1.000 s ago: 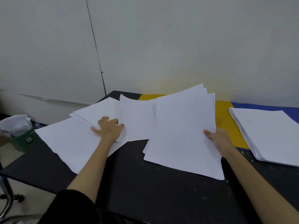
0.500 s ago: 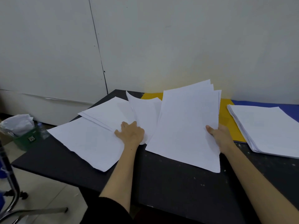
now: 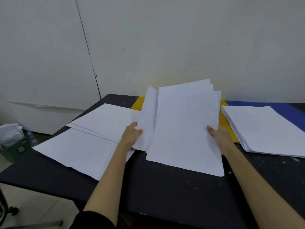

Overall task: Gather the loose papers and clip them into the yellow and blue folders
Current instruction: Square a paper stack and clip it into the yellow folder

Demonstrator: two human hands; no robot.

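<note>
A sheaf of white papers (image 3: 186, 128) is tilted up off the black table (image 3: 165, 192). My right hand (image 3: 218, 137) grips its right edge. My left hand (image 3: 131, 135) grips a sheet (image 3: 147, 119) bent upward against the sheaf's left side. More loose sheets (image 3: 92, 136) lie flat at the left, one overhanging the table's left edge. The yellow folder (image 3: 228, 129) lies flat behind the sheaf, mostly hidden. The blue folder (image 3: 283, 107) lies at the far right under a neat paper stack (image 3: 267, 129).
A white wall stands right behind the table. On the floor at the left is a green bin (image 3: 11, 149) stuffed with crumpled paper. A chair's metal base (image 3: 9, 212) shows at the bottom left.
My left hand slid right across the table, taking one sheet with it and curling it up against the sheaf. My right hand raised the sheaf slightly.
</note>
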